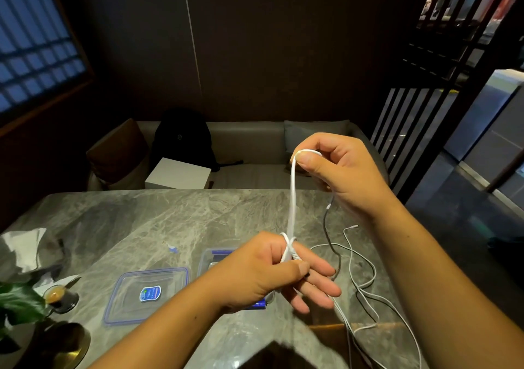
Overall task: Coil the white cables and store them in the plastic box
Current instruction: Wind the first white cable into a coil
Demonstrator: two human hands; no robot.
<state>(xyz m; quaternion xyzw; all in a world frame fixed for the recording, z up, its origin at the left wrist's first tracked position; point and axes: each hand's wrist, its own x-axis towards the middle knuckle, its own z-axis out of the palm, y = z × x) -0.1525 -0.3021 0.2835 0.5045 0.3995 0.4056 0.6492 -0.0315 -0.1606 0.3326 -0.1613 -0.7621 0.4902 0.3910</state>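
Note:
A white cable (292, 198) runs taut between my two hands above the marble table (158, 221). My left hand (272, 272) has the cable wound around its fingers, with the thumb pressing the loops. Raised higher, my right hand (337, 167) pinches a bend of the same cable between thumb and fingers. More loose white cable (365, 283) trails over the table at the right. The clear plastic box (209, 258) with a blue rim sits partly hidden behind my left hand. Its lid (147, 295) lies flat to the left.
A dark cable (329, 232) lies among the white ones. A small glass cup (58, 297), crumpled paper (25, 246) and plant leaves (19, 300) occupy the table's left edge. Behind the table stands a sofa with a black backpack (181, 138) and a white box (178, 174).

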